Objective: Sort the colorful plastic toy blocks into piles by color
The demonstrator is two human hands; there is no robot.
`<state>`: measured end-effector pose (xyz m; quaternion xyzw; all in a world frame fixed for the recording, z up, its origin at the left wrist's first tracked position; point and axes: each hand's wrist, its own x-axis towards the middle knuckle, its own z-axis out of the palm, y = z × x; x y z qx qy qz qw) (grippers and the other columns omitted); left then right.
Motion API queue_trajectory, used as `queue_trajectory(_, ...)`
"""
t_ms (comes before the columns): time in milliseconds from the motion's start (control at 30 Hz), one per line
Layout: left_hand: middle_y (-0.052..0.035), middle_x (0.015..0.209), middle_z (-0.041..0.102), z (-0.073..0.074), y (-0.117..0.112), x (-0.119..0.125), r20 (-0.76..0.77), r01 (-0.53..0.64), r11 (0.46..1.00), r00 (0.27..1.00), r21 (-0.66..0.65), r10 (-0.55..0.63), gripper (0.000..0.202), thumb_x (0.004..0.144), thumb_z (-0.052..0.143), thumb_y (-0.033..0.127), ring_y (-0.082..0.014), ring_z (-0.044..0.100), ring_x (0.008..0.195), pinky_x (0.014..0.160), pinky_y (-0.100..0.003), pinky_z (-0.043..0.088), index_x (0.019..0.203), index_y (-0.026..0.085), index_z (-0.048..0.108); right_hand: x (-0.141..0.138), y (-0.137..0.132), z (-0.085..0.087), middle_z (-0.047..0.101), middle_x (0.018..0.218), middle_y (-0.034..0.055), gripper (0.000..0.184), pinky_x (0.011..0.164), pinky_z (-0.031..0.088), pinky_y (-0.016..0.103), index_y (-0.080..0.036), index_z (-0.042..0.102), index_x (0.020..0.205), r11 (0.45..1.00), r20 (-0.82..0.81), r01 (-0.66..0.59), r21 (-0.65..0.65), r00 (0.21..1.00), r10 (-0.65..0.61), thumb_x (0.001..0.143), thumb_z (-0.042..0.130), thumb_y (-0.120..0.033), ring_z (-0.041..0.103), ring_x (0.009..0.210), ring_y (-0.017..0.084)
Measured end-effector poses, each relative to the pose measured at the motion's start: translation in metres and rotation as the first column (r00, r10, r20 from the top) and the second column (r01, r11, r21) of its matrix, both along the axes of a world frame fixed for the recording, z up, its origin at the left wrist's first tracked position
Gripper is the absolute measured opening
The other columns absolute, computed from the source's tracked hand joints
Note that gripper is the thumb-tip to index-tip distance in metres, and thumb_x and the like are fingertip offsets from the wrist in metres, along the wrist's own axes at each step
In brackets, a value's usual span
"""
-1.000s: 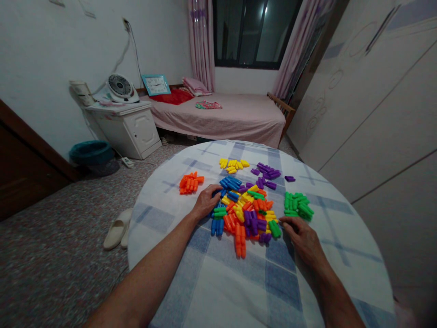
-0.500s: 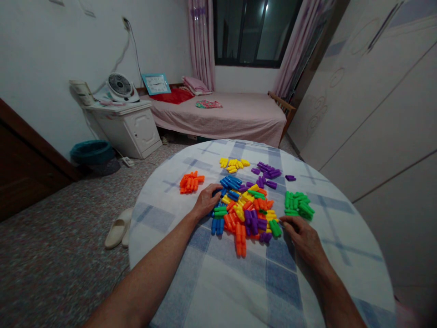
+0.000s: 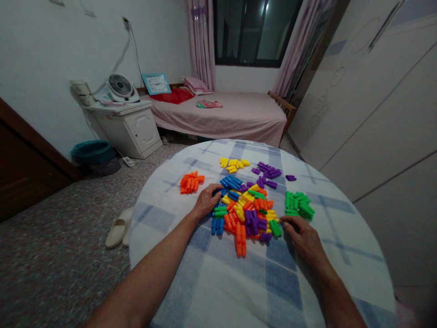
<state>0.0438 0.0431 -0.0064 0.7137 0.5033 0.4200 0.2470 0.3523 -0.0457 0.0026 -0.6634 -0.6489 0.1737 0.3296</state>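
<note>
A mixed heap of bullet-shaped plastic building blocks point(image 3: 249, 200) in orange, yellow, blue, green and purple lies on the round table point(image 3: 232, 291). My left hand point(image 3: 207, 200) rests at the heap's left side, its fingertips against blue blocks point(image 3: 223, 193) and partly hidden by them; thumb and fingers are apart. On the right, my right hand point(image 3: 302, 234) lies low on the cloth with its fingers loosely bent and apart. Its fingertips are close beside a green block point(image 3: 275, 228), and nothing shows between them.
Single-colour piles surround the heap: orange blocks point(image 3: 191, 182) at left, yellow blocks point(image 3: 234, 164) behind, purple blocks point(image 3: 269, 170) back right, green blocks point(image 3: 299, 205) at right. Beyond the table stand a bed point(image 3: 239, 109) and a white cabinet point(image 3: 139, 130) with a fan point(image 3: 120, 85).
</note>
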Motion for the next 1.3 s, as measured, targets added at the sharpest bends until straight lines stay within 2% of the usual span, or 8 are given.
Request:
queue_trajectory(767, -0.0037, 0.103, 0.066, -0.004, 0.005, 0.0, -0.007, -0.015, 1.0, 1.0, 0.016, 0.016, 0.025, 0.079, 0.049, 0.017, -0.016, 0.06, 0.1, 0.092, -0.029, 0.046, 0.1, 0.019, 0.064, 0.0, -0.001, 0.0, 0.065, 0.094, 0.0068, 0.034, 0.077, 0.042, 0.032, -0.019, 0.067, 0.09, 1.0, -0.011, 0.004, -0.022, 1.0, -0.004, 0.077, 0.045, -0.04, 0.058, 0.087, 0.021)
queue_trajectory(1167, -0.004, 0.101, 0.066, -0.008, 0.007, 0.002, 0.046, -0.02, 1.0, 0.999, 0.017, 0.019, 0.024, 0.08, 0.048, 0.017, -0.0161, 0.06, 0.098, 0.091, -0.03, 0.046, 0.098, 0.019, 0.064, -0.014, -0.006, 0.002, 0.066, 0.093, 0.0067, 0.039, 0.078, 0.042, 0.032, -0.019, 0.067, 0.087, 0.991, -0.034, 0.129, 0.019, 0.991, -0.129, 0.077, 0.041, -0.047, 0.059, 0.089, 0.021)
queue_trajectory(1300, -0.0045, 0.102, 0.065, -0.01, 0.008, 0.003, 0.049, -0.018, 1.0, 0.999, 0.023, 0.017, 0.026, 0.08, 0.047, 0.017, -0.0159, 0.059, 0.098, 0.091, -0.029, 0.046, 0.1, 0.018, 0.064, -0.017, -0.006, 0.0, 0.065, 0.095, 0.0073, 0.04, 0.079, 0.042, 0.032, -0.019, 0.066, 0.088, 0.988, 0.026, 0.154, 0.006, 0.988, -0.154, 0.078, 0.04, -0.047, 0.059, 0.09, 0.022)
